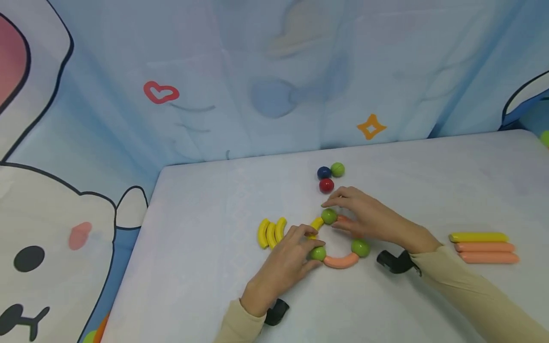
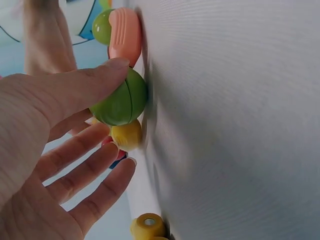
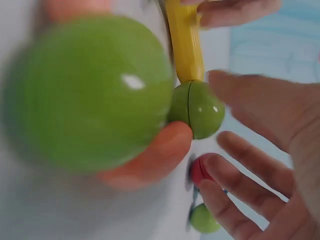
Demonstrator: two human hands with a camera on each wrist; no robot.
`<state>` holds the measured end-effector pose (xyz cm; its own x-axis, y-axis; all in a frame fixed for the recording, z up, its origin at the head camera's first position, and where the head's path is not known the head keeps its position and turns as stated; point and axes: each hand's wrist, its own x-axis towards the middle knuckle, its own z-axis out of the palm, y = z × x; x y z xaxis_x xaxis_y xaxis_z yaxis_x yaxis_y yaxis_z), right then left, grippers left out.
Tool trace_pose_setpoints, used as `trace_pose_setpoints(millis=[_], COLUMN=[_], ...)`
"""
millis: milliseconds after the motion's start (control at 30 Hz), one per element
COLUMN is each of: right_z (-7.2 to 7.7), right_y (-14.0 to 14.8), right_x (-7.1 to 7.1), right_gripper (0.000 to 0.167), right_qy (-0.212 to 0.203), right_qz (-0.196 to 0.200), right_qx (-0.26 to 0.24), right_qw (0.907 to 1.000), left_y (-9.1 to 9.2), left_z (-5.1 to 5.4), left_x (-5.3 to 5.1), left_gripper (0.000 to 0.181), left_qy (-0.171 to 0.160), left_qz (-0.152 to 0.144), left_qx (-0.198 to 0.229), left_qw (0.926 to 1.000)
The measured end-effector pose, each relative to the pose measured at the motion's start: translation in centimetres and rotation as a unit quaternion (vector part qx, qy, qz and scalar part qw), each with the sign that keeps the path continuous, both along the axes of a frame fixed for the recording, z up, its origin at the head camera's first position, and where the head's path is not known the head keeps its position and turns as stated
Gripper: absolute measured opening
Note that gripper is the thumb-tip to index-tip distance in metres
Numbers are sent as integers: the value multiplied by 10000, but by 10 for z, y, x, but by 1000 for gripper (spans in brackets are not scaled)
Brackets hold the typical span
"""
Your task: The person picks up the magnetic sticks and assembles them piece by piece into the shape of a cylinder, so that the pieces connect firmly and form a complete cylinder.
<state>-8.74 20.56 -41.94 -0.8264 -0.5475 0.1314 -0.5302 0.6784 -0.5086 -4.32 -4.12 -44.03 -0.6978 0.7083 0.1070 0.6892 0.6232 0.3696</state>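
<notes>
Green ball is pinched by the left hand; the right hand has a wide grip

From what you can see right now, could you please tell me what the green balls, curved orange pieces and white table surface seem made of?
Green balls: probably hard plastic, glossy, given the sharp highlights and thin seams.
Curved orange pieces: likely moulded plastic, satin, judging by neat grooves and soft sheen.
White table surface: perhaps matte cloth; fine ribbed texture, no shine.
</notes>
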Motion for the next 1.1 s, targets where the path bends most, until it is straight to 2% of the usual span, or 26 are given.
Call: trace_pose_setpoints(millis=[100,267,433,933,1100], right_z=[-2,-6,-9,-13,-15], right_y=[-11,-12,-13,-7,-1], right_x=[-14,-18,-17,-21,-18], right_gripper=[36,37,36,36,43], right_qy=[-189,-401,-360,-398,-562], right_qz=[105,74,-15,105,-93], right_qx=[365,533,389,-9,-174], right_qw=[9991,9977,9986,9992,9982], left_y=[-1,0,-2,-3,-3], left_z=[0,0,-1,-3,-2], left_x=[-1,0,-1,-4,-5], left_gripper=[35,35,34,36,37], left_qy=[-7,45,82,119,77], left_qz=[-1,-15,-20,-88,-103], left_qx=[22,4,-26,89,-7], left_qw=[10000,10000,10000,9999,9999])
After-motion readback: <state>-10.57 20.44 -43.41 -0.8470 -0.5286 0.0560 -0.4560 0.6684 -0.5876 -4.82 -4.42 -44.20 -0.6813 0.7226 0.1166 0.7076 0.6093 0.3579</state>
